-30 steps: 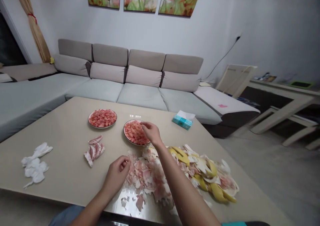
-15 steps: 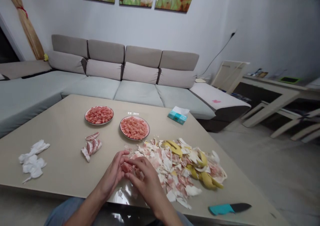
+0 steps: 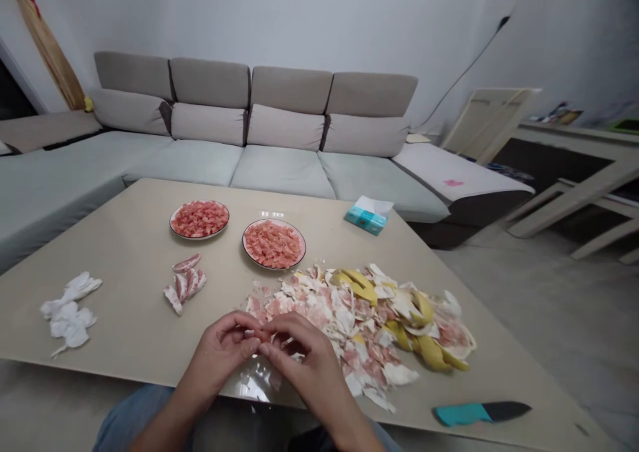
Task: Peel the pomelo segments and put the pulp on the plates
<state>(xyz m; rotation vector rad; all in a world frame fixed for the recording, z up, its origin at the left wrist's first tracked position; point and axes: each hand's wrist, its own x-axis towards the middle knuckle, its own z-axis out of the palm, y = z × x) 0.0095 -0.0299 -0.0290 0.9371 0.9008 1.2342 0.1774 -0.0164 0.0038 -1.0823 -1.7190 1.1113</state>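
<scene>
My left hand (image 3: 219, 351) and my right hand (image 3: 310, 362) meet above the near edge of the table, fingertips pinched on a small piece of pink pomelo flesh (image 3: 262, 336). The fingers cover much of it. Just beyond and to the right spreads a heap of white and pink membrane scraps (image 3: 319, 312) with thick yellow pomelo peel (image 3: 429, 352). Several unpeeled pomelo segments (image 3: 186, 284) lie to the left of the hands. Farther back are two dark-rimmed plates of peeled pink flesh, the left plate (image 3: 200, 220) and the right plate (image 3: 274, 244).
A knife (image 3: 482, 413) with a teal handle and dark blade lies at the table's near right. Crumpled white tissues (image 3: 70, 312) are at the left, and a teal tissue pack (image 3: 368, 215) at the back right. A grey sofa (image 3: 279, 166) stands behind the table (image 3: 124, 252).
The view has tilted down and shifted slightly left. My left hand has turned from an open, cupped pose to a pinch, with its fingers curled against the pomelo piece. My right hand stays at the piece.
</scene>
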